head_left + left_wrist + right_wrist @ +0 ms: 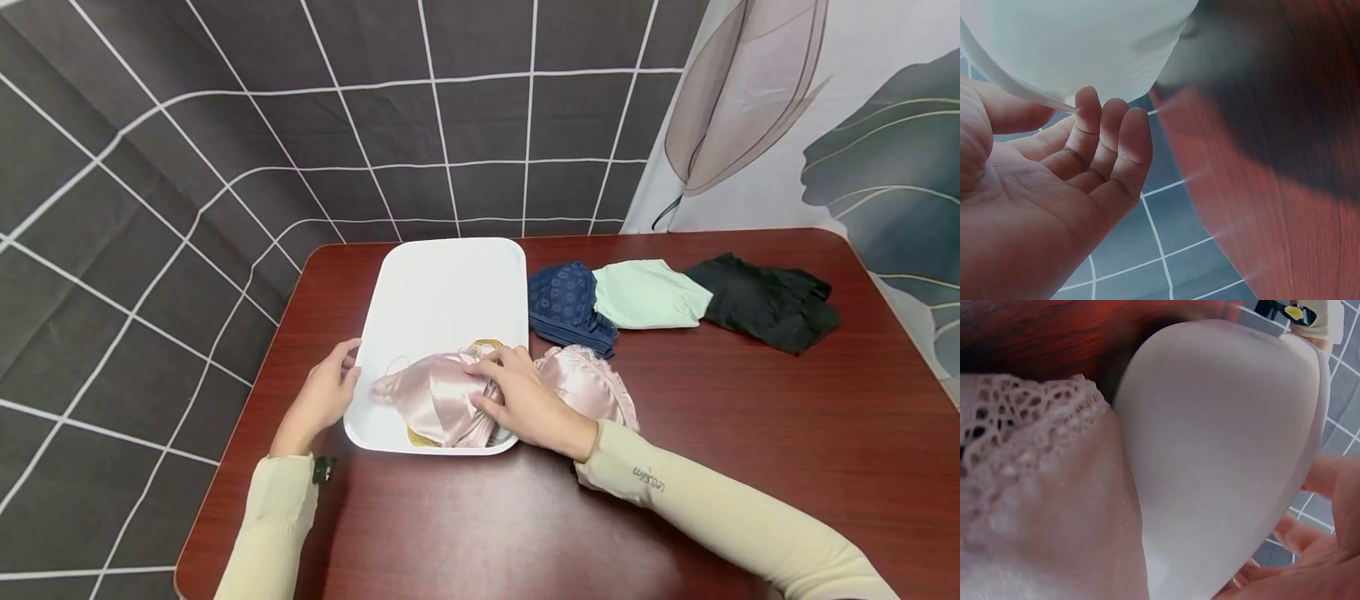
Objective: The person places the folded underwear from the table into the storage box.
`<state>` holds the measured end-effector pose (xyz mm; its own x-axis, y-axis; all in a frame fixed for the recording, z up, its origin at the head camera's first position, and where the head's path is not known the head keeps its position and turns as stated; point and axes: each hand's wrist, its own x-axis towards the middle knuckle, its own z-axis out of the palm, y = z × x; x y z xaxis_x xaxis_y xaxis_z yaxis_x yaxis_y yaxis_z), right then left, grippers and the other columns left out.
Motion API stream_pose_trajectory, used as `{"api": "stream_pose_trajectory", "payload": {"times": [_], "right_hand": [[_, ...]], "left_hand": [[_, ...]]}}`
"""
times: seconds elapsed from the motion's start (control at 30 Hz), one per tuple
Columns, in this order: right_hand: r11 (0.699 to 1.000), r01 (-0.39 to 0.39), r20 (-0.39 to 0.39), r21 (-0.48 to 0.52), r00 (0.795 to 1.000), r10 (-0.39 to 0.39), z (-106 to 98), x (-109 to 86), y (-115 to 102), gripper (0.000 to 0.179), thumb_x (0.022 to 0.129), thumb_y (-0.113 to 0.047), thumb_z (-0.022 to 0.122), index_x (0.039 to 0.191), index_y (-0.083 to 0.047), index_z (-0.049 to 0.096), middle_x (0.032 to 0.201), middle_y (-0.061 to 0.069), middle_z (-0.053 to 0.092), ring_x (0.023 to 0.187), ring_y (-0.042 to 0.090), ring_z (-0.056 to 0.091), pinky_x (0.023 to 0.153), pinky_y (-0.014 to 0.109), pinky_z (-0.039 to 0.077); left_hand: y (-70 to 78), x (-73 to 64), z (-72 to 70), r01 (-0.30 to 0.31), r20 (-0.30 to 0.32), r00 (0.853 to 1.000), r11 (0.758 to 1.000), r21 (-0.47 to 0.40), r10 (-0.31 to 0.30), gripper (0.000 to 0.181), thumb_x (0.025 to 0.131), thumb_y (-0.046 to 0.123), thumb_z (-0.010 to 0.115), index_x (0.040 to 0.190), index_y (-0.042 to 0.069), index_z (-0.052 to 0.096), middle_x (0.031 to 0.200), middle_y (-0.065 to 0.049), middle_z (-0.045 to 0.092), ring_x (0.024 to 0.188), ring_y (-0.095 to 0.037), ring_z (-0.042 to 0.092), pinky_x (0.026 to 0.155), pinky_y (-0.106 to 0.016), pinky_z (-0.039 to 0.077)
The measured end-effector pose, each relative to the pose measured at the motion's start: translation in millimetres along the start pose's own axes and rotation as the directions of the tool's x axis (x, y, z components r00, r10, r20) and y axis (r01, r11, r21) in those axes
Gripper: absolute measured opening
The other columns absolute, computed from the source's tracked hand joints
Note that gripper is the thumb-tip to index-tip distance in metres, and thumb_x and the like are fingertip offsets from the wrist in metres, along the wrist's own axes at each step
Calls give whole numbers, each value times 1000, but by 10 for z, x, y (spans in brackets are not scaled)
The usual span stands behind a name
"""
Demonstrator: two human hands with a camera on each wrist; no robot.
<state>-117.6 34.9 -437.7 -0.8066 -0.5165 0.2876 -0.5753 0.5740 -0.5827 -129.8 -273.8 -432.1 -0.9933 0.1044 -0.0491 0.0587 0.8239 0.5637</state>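
Observation:
A white tray (450, 292) lies on the table, and my left hand (322, 392) holds its left rim. The left wrist view shows the curled fingertips (1113, 119) under the tray wall, with the thumb on the rim's other side. Inside the tray's near half is a pink satin bra (438, 392) with thin straps. Mustard-gold fabric (423, 437) peeks out beneath it. My right hand (528, 400) reaches over the right rim, its spread fingers touching the pink bra. A second, lace-edged pink bra (588, 379) lies just right of the tray, partly behind that hand.
A navy lace bra (570, 304), a mint-green folded garment (652, 296) and a black garment (765, 300) lie in a row along the back of the red-brown wooden table (712, 433). A dark grid-patterned curtain (480, 117) hangs behind the table and along its left side.

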Motion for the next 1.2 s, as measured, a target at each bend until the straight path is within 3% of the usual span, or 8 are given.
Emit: {"api": "stream_pose_trajectory", "payload": {"times": [0.2,0.47,0.67,0.8,1.0,1.2], "right_hand": [[999,29,10,-16,1000,-29,-58,-15,19,37,86,-20,69,122,-11,64,118,10,54,102,25,42,86,40,40],[997,44,-170,67,985,-32,-411,-102,215,28,87,-15,66,114,-7,63,112,4,58,99,20,44,83,37,40],[999,-8,-214,44,977,17,-674,-262,439,30,89,-14,65,118,-7,61,114,5,58,102,22,47,86,38,38],[998,-54,-233,40,971,62,-787,-381,560,33,89,-14,65,121,-7,59,111,5,57,94,23,47,80,36,37],[992,-126,-217,21,968,128,-858,-557,693,37,90,-17,64,125,-6,56,110,7,56,91,25,47,77,35,38],[971,-233,-116,44,965,237,-851,-711,800,46,92,-25,61,131,-3,49,123,15,52,108,31,45,89,44,37]], "left_hand": [[22,16,0,-8,-1,1000,1000,4,8,45,96,2,48,139,-2,36,105,-22,55,94,-35,57,80,-49,49],[19,31,-6,-8,1,1000,1000,4,8,46,95,2,49,139,-3,36,106,-23,55,95,-36,57,81,-50,48],[14,23,-10,-6,0,1000,1000,5,6,46,95,1,49,139,-3,36,106,-24,55,97,-37,57,82,-50,48],[16,17,-13,-7,-4,1000,1000,4,7,46,95,1,49,139,-3,36,107,-24,54,97,-37,56,83,-51,48],[6,-1,2,-10,-1,1000,1000,2,10,45,96,2,48,139,-3,36,106,-23,54,96,-36,57,80,-50,48],[-16,-24,24,-18,-15,1000,1000,3,18,44,96,2,49,138,-3,37,102,-20,55,93,-34,57,79,-49,48]]}}
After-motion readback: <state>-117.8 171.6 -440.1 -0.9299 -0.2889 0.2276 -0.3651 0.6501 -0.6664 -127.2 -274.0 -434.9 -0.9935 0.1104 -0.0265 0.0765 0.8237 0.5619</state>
